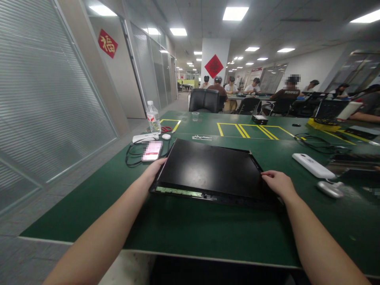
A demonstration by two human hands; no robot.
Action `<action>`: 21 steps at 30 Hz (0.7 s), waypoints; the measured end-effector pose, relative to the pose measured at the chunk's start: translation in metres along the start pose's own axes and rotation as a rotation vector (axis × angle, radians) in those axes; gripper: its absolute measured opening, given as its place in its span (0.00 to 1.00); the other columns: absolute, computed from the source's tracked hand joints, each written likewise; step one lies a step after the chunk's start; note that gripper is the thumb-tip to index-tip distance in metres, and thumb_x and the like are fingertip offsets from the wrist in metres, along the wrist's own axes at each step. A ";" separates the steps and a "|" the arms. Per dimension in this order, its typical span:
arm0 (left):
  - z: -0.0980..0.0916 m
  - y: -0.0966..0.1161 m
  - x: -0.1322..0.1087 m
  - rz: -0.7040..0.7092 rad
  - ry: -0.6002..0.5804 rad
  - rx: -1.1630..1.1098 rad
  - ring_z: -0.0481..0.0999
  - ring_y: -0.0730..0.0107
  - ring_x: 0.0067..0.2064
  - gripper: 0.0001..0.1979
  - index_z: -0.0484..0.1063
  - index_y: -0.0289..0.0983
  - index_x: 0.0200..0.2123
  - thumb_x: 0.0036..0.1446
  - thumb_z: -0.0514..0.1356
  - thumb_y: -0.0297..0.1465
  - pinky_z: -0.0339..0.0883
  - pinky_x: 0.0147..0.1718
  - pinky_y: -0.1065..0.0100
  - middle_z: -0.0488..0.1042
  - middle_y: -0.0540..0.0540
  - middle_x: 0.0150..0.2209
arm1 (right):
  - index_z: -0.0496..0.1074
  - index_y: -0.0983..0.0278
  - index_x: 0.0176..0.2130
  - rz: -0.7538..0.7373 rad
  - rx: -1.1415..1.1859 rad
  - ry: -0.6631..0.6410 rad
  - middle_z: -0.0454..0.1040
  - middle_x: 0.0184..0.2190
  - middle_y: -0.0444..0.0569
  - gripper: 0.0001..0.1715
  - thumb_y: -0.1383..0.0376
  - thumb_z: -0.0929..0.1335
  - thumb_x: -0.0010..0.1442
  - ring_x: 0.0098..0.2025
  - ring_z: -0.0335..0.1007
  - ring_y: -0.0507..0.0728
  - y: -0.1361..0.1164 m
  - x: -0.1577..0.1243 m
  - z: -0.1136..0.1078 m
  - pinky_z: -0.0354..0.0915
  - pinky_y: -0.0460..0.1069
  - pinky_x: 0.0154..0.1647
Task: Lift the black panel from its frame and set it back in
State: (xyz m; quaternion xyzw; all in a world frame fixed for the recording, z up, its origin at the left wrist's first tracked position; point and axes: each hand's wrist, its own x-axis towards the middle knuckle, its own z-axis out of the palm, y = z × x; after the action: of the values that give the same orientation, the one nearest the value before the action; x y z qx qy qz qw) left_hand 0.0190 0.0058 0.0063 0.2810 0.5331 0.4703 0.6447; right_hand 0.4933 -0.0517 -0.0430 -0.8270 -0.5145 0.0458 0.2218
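A black flat screen panel (pixel 208 168) lies on the green table (pixel 190 233), its near edge showing a thin green circuit strip. My left hand (pixel 154 168) rests against the panel's left edge, fingers tucked at or under it and mostly hidden. My right hand (pixel 277 182) lies on the panel's right near corner with the fingers curled over the edge. Both forearms reach in from the bottom of the view.
A phone (pixel 152 151), water bottle (pixel 153 117), white devices, cables and scissors sit left of the panel. A white remote-like device (pixel 313 165), a mouse (pixel 329 189) and cables lie to the right. A plastic cup (pixel 195 116) and chair stand behind. Several people sit at far tables.
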 end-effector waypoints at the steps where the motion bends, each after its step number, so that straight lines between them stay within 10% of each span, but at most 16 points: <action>1: 0.000 0.000 0.001 -0.013 -0.006 -0.007 0.80 0.58 0.21 0.11 0.79 0.32 0.42 0.53 0.67 0.26 0.76 0.22 0.63 0.80 0.43 0.23 | 0.85 0.57 0.39 0.001 -0.001 0.000 0.83 0.37 0.49 0.15 0.60 0.69 0.56 0.37 0.78 0.59 0.000 0.000 0.000 0.66 0.49 0.32; 12: 0.002 -0.001 -0.003 0.101 0.095 0.119 0.74 0.68 0.17 0.44 0.62 0.42 0.66 0.46 0.73 0.25 0.70 0.18 0.69 0.77 0.53 0.24 | 0.85 0.57 0.40 0.002 -0.031 -0.009 0.83 0.39 0.50 0.18 0.67 0.68 0.54 0.39 0.78 0.60 0.004 0.004 0.002 0.68 0.50 0.36; 21: 0.000 -0.001 -0.009 0.104 -0.001 0.136 0.77 0.65 0.19 0.33 0.68 0.39 0.62 0.52 0.68 0.21 0.71 0.18 0.69 0.78 0.51 0.23 | 0.86 0.57 0.42 0.006 -0.035 -0.014 0.83 0.39 0.50 0.22 0.68 0.66 0.53 0.40 0.79 0.61 0.006 0.004 0.004 0.69 0.50 0.37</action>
State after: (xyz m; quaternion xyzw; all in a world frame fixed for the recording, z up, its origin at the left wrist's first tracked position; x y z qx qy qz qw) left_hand 0.0197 -0.0026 0.0097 0.3517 0.5479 0.4659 0.5992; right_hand 0.4991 -0.0489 -0.0482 -0.8321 -0.5143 0.0433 0.2033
